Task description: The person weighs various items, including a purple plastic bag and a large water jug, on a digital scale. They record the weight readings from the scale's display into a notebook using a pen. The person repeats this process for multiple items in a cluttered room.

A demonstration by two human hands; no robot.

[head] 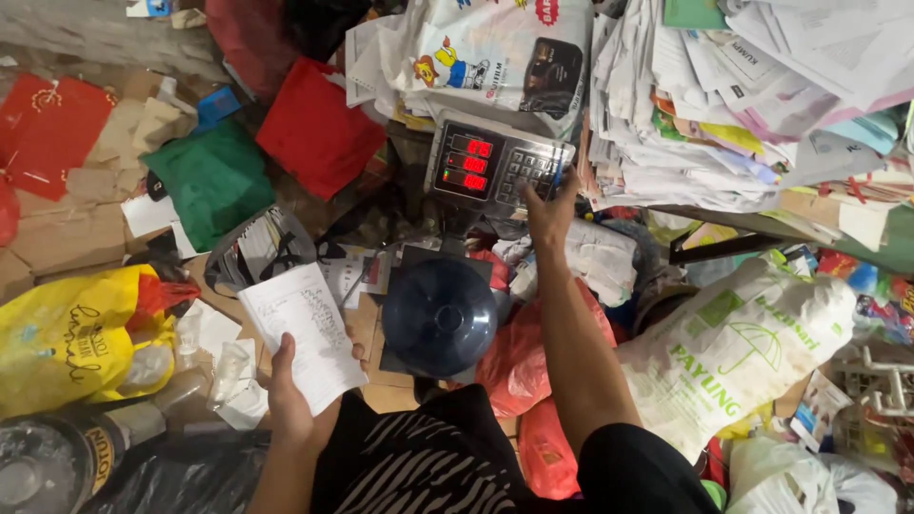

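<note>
Two hands busy. Left hand (286, 395), lower left of centre, closed around the bottom edge of a handwritten paper slip (303, 335), held up facing the camera. Right hand (549, 211) reaches to upper centre, fingers curled on a blue pen (557, 179), its tip at the keypad of the weighing scale (495, 167). Scale display shows red digits; not readable as values here. Dark round pan (440, 316) sits just below the display, centre frame, nothing visibly on it. Stack of loose papers (724, 95) upper right, green bag (211, 179) and red bag (319, 128) upper left, yellow plastic bag (71, 338) at left edge. Step in hand looks like keying figures into the scale while checking the slip. Next move likely needs precise key presses with the pen and the slip held readable.
</note>
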